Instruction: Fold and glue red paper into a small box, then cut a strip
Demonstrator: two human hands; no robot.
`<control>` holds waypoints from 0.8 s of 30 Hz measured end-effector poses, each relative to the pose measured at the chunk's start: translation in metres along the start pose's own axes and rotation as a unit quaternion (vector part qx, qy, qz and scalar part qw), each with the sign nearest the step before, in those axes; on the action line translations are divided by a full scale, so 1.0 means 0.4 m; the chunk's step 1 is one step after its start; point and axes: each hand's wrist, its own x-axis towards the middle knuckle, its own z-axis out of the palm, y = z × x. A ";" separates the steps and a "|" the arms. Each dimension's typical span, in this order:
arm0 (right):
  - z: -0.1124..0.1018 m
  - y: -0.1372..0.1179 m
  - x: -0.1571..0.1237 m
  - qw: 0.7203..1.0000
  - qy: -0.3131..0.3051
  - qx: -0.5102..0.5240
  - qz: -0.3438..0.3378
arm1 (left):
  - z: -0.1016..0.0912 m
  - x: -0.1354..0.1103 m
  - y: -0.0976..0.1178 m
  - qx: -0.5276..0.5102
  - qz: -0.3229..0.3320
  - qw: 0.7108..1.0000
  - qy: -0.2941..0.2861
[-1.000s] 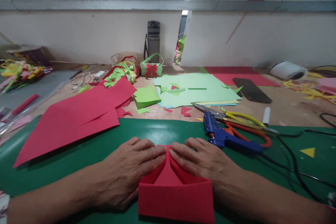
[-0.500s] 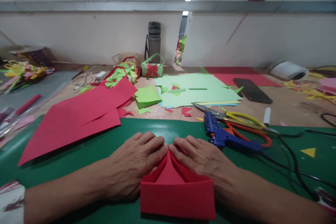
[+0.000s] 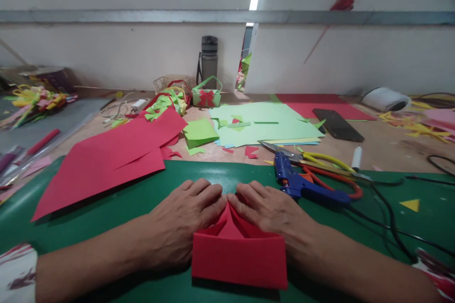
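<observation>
A folded red paper box (image 3: 239,260) stands on the green mat (image 3: 135,232) right in front of me, its flat near wall upright. At its far end the paper narrows to a point. My left hand (image 3: 192,206) grips the left side of that end, fingers curled over the paper. On the opposite side my right hand (image 3: 265,206) pinches the paper the same way. Both thumbs nearly meet at the peak. The far wall and part of the sides are hidden behind my fingers. Just right of my right hand lies a blue glue gun (image 3: 302,182).
Scissors (image 3: 334,161) with yellow and orange handles lie beyond the glue gun. Red sheets (image 3: 110,156) spread at left. Pale green sheets (image 3: 263,123), a phone (image 3: 337,124), a small green paper basket (image 3: 206,98) and a bottle (image 3: 209,64) sit farther back. A black cord (image 3: 394,218) runs at right.
The near wall of the red box looks slightly narrower and sits a little higher in view. Both hands keep their hold. The whole view has shifted slightly.
</observation>
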 end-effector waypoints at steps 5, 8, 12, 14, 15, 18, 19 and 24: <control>-0.006 -0.005 0.006 1.000 -0.020 0.015 0.015 | -0.002 0.000 0.000 0.012 0.001 1.000 -0.004; -0.013 -0.009 0.012 0.999 -0.026 0.034 0.025 | 0.001 0.001 0.000 0.011 -0.003 1.000 0.002; -0.017 -0.012 0.016 0.998 -0.029 0.037 0.030 | 0.002 0.004 0.001 0.000 -0.006 1.000 -0.004; -0.017 -0.013 0.017 0.998 -0.033 0.035 0.030 | -0.002 0.003 0.002 -0.004 -0.006 1.000 -0.007; -0.016 -0.013 0.017 0.998 -0.036 0.033 0.029 | -0.005 0.003 0.003 -0.005 -0.006 1.000 -0.007; -0.012 -0.011 0.016 0.999 -0.038 0.027 0.027 | -0.017 0.001 0.004 -0.008 -0.007 1.000 -0.009; -0.009 -0.010 0.014 0.999 -0.033 0.027 0.024 | -0.020 0.000 0.005 -0.008 -0.005 1.000 -0.013; 0.012 0.008 0.007 1.000 0.011 -0.001 -0.003 | -0.014 0.002 0.002 0.014 0.003 1.000 -0.007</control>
